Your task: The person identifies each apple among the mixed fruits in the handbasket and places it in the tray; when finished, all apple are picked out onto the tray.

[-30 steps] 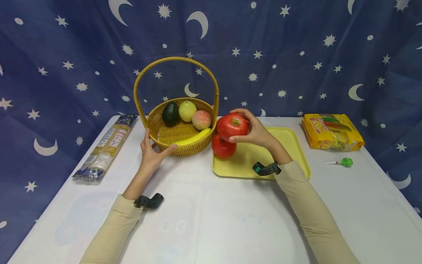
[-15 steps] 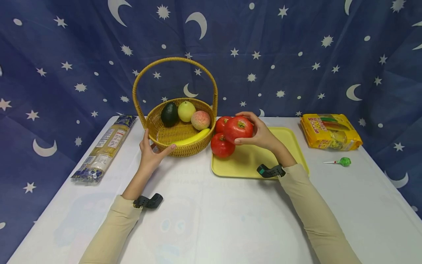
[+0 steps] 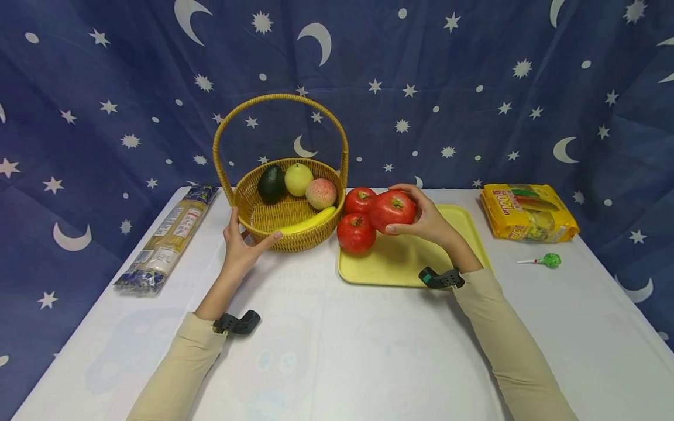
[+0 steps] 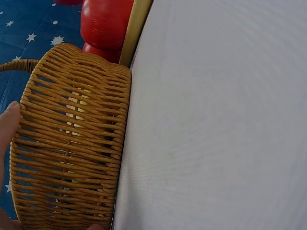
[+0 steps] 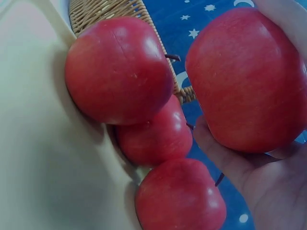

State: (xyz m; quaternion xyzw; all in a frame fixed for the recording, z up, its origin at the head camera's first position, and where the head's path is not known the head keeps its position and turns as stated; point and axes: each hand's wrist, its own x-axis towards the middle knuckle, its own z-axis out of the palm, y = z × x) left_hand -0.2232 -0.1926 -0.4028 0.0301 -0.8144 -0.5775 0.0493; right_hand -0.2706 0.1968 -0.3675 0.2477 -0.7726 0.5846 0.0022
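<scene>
My left hand (image 3: 241, 245) holds the wicker basket (image 3: 295, 241) at its near left side, thumb on the front rim. In the basket lie an avocado (image 3: 271, 184), a yellow pear (image 3: 298, 179), a peach (image 3: 321, 193) and a banana (image 3: 308, 222). My right hand (image 3: 429, 219) grips a large red apple (image 3: 392, 211), thumb in front and fingers behind, over the yellow tray (image 3: 411, 266). Red apples (image 3: 356, 234) rest at the tray's left end beside the basket. In the right wrist view, three apples (image 5: 120, 72) stand there, apart from the held apple (image 5: 247, 79).
A long clear packet (image 3: 167, 240) with blue ends lies left of the basket. Right of the tray are a yellow snack bag (image 3: 529, 212) and a green lollipop (image 3: 551, 260). A blue star-and-moon cloth (image 3: 421, 70) hangs behind the white table (image 3: 337, 351).
My right hand has moved right and slightly down with the apple, away from the basket, uncovering an apple at the tray's back left. The left hand stays at the basket.
</scene>
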